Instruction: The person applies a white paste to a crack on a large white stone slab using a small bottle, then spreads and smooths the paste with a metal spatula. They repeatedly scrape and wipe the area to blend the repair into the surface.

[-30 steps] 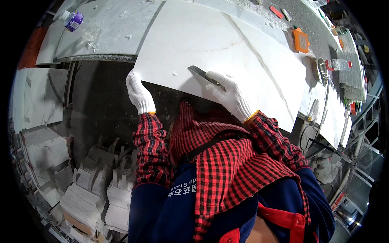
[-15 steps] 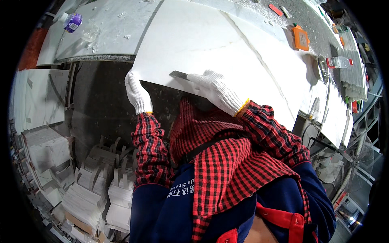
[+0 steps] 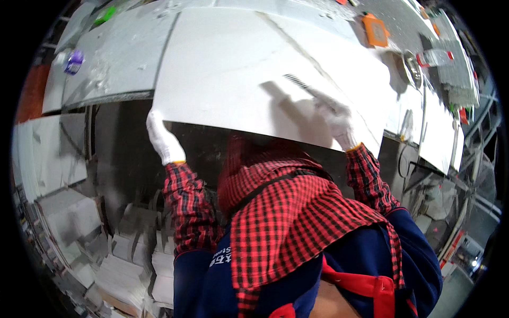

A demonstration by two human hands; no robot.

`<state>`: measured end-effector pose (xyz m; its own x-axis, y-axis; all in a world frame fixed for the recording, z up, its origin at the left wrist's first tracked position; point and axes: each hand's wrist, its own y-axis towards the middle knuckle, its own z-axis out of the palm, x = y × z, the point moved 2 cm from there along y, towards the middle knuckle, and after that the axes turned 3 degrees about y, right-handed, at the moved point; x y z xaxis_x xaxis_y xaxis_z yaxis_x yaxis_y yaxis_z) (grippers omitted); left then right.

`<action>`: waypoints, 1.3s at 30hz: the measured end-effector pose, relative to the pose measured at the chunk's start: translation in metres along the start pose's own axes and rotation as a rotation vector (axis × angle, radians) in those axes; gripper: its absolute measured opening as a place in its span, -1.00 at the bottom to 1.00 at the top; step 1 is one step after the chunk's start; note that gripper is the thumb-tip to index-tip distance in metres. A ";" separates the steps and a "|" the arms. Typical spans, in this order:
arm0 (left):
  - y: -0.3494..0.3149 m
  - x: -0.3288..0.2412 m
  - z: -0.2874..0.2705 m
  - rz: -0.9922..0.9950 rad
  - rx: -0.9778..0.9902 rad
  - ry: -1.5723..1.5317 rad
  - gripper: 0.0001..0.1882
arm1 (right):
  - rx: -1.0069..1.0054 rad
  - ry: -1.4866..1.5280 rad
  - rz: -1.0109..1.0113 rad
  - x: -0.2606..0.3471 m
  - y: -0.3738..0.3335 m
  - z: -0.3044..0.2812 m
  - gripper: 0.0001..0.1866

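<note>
A white marble-look slab (image 3: 222, 69) with a grey vein lies on the bench in front of me. My left hand (image 3: 163, 139), in a white knit glove, is closed at the slab's near left corner; some of its fingers are hidden by the edge. Over the slab's right half, my right hand (image 3: 335, 119), gloved too, grips a thin, flat grey strip-like tool (image 3: 298, 81). Motion smears the tool, so its exact kind cannot be told. It is raised off the surface, and a shadow falls on the slab to its left.
A purple-labelled bottle (image 3: 74, 62) stands at the left among pale chips. Far right are an orange case (image 3: 375, 30), a metal bowl (image 3: 412, 69) and a clear bottle (image 3: 436, 58) lying down. Stacked white slabs (image 3: 55, 151) stand lower left. A green object (image 3: 106, 15) lies far left.
My right hand has lifted and moved right with the strip-like tool, away from the slab's near edge. My left hand stays at the corner. The whole view has shifted slightly.
</note>
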<state>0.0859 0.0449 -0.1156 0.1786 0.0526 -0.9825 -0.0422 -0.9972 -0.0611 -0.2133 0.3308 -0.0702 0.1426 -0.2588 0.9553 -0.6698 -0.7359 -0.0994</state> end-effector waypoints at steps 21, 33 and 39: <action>-0.020 -0.014 0.041 -0.366 -0.048 -0.364 -0.33 | -0.900 0.250 0.118 -0.059 -0.071 -0.130 -0.68; -0.014 0.014 -0.020 -0.360 -0.136 -0.162 -0.60 | -0.895 0.256 0.123 -0.062 -0.069 -0.133 -0.71; 0.010 0.023 -0.072 -0.423 -0.087 -0.059 -0.59 | -0.892 0.239 0.142 -0.061 -0.072 -0.138 -0.70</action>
<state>0.1604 0.0327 -0.1265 0.1053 0.4583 -0.8825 0.1064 -0.8876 -0.4482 -0.2742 0.4858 -0.0829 -0.0704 -0.1010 0.9924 -0.9954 0.0713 -0.0634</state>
